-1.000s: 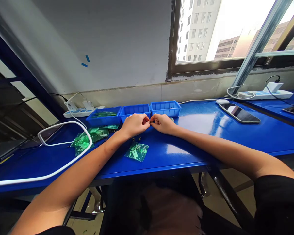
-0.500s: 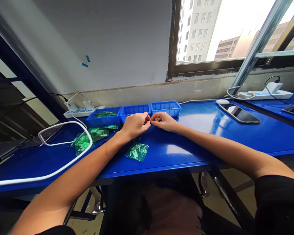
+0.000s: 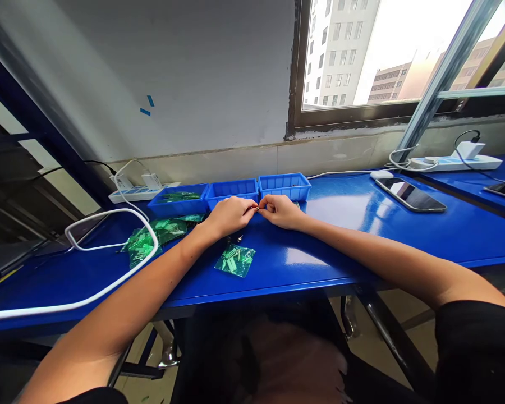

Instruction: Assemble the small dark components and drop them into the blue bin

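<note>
My left hand [image 3: 231,215] and my right hand [image 3: 281,212] meet fingertip to fingertip over the blue table [image 3: 320,275], just in front of the bins. Both are closed in a pinch around a tiny brass-coloured metal piece [image 3: 257,208], too small to name. Below my left hand, a small dark metal part [image 3: 239,239] lies on the tabletop. Nearer the front edge is a green plastic bag [image 3: 235,260] with pale green plugs and screws inside. More green bags [image 3: 160,234] are heaped to the left of my left wrist.
Behind my hands stand a left bin [image 3: 179,209] holding green bags, a middle bin [image 3: 232,185] and a right bin [image 3: 284,182]. A white cable [image 3: 109,285] loops across the left side. At right lies a phone [image 3: 412,193]; a power strip [image 3: 457,163] sits farther back.
The fingers of my left hand have flattened and shifted slightly lower around the tiny piece. More of the small dark part beneath it now shows. My right hand has barely moved.
</note>
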`<state>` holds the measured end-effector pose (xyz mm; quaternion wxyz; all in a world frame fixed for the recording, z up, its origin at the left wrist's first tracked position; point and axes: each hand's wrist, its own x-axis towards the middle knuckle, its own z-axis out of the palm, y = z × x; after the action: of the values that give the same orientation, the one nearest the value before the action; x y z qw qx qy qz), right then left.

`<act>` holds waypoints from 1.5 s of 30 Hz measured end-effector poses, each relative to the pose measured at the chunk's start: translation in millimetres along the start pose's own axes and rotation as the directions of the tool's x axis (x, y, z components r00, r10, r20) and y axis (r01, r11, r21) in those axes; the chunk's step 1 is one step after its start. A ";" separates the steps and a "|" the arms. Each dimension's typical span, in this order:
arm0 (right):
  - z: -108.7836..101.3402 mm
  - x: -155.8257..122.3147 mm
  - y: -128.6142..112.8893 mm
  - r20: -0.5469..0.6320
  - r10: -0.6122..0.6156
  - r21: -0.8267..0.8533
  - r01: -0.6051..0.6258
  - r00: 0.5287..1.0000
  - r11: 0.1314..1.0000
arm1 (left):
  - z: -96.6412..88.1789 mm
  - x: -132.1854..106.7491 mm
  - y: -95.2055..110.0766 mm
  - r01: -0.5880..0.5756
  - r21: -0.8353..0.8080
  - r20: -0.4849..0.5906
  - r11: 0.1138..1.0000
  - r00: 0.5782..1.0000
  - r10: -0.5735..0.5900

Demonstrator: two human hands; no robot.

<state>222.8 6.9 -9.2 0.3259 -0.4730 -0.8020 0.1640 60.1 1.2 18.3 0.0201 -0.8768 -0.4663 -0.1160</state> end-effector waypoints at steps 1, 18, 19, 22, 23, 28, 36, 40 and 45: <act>0.4 -0.1 0.2 -0.001 -0.001 -0.008 0.001 1.000 1.000 | 0.2 -0.1 0.6 0.006 0.010 0.000 1.000 1.000 -0.006; 1.0 -2.2 0.6 0.026 0.010 -0.069 -0.008 1.000 0.998 | 5.9 -0.4 -1.9 -0.024 0.099 -0.052 0.995 0.998 0.029; 0.8 -2.3 0.5 0.028 0.009 -0.070 -0.007 1.000 0.998 | 6.1 -0.7 -1.7 -0.026 0.106 -0.058 0.994 0.998 0.033; 0.5 -2.4 1.2 0.031 -0.002 -0.071 0.004 1.000 0.997 | 6.7 -1.3 -1.1 -0.030 0.130 -0.078 0.991 0.996 0.040; 0.7 -2.3 1.8 0.030 -0.005 -0.071 0.007 1.000 0.997 | 7.0 -1.5 -1.1 -0.030 0.139 -0.082 0.990 0.996 0.042; 1.7 -1.6 4.2 0.021 -0.020 -0.068 0.022 1.000 0.997 | 7.3 -1.9 -0.6 -0.036 0.150 -0.083 0.988 0.995 0.049; 1.9 -1.7 0.8 0.002 0.009 -0.157 -0.009 1.000 0.988 | 3.0 -1.2 3.3 0.050 0.021 -0.043 0.999 0.998 -0.049; 2.7 -3.5 -1.2 -0.008 0.013 -0.276 -0.014 1.000 0.961 | 2.2 -0.7 3.2 0.064 -0.002 -0.021 0.998 0.998 -0.064; 3.2 -6.7 -2.8 -0.014 -0.004 -0.388 -0.002 1.000 0.922 | 3.3 0.0 2.0 0.042 -0.037 -0.002 0.998 0.999 -0.043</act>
<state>221.1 -0.2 -12.4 0.2318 -0.5289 -0.8164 -0.0014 62.4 0.6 15.2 0.0020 -0.8667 -0.4825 -0.1265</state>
